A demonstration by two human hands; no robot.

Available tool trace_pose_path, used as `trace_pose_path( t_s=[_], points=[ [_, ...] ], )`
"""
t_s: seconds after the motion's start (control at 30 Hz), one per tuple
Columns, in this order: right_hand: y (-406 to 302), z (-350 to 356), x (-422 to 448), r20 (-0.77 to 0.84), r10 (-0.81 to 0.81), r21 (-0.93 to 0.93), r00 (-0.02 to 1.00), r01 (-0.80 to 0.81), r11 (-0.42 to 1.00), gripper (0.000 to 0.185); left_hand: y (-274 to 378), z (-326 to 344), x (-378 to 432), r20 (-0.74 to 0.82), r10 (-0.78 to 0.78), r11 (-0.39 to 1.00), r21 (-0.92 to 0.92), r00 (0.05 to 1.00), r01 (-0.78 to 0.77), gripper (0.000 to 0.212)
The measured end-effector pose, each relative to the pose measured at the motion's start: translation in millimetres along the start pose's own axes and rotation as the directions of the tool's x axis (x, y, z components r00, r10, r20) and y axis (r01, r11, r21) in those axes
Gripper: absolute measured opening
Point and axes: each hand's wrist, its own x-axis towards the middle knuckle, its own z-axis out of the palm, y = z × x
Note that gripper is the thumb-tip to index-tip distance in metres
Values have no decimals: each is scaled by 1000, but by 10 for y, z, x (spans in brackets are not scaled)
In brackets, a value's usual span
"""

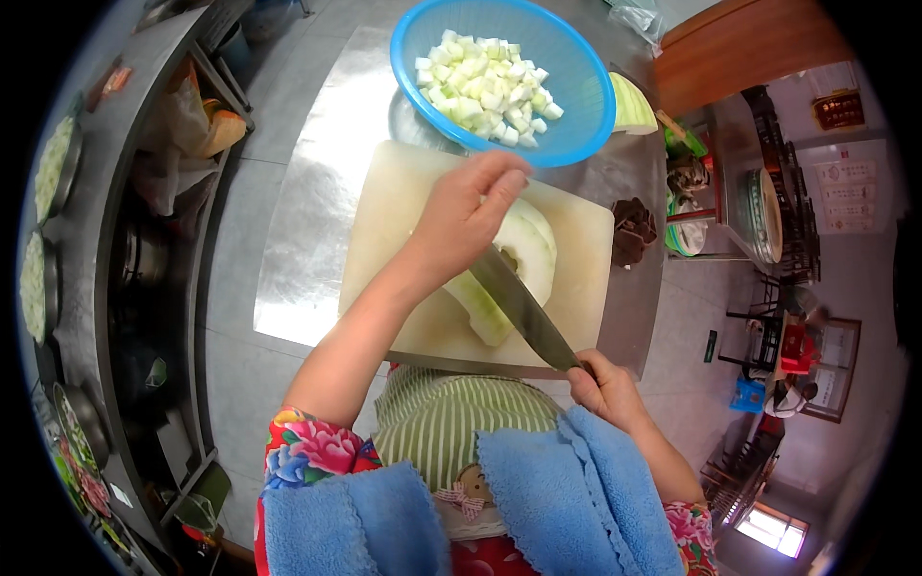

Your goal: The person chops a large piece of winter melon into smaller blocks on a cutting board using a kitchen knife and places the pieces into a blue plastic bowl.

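In my right hand (609, 392) is the handle of a large kitchen knife (522, 309). Its broad blade slants up and left across a pale green melon, probably winter melon. A thick, hollow-centred melon slice (536, 237) lies to the right of the blade on a white cutting board (403, 317). Left of the blade sits a strip of melon with green rind (486, 317). My left hand (475, 205) is above the far end of the blade, fingers bent and slightly blurred; whether it holds anything is hidden. Beyond it stands a blue plastic basket (583, 122) containing melon cubes (486, 86).
The board rests on a stainless steel table (302, 252). A melon wedge (634, 104) is right of the basket, and a crumpled brown cloth (634, 230) lies beside the board. At left, a steel counter (119, 180) bears bowls of cut food (54, 169).
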Motion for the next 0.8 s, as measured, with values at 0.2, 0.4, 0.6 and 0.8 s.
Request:
trace_pose_path(
  t_s=[0.2, 0.4, 0.6, 0.8],
  points=[
    [-168, -11, 52, 41, 69, -57, 997, -67, 996, 28, -122, -23, 48, 85, -38, 979, 202, 996, 20, 26],
    [-383, -32, 144, 64, 101, -139, 993, -91, 986, 29, -226, -114, 43, 70, -128, 987, 107, 989, 120, 31],
    [-470, -26, 199, 64, 75, -172, 995, -63, 983, 31, -367, -168, 64, 69, -150, 989, 33, 986, 147, 37],
    [-613, 4, 306, 90, 86, -213, 992, -65, 975, 33, -471, -246, 71, 68, -229, 973, -29, 971, 231, 38]
  ],
)
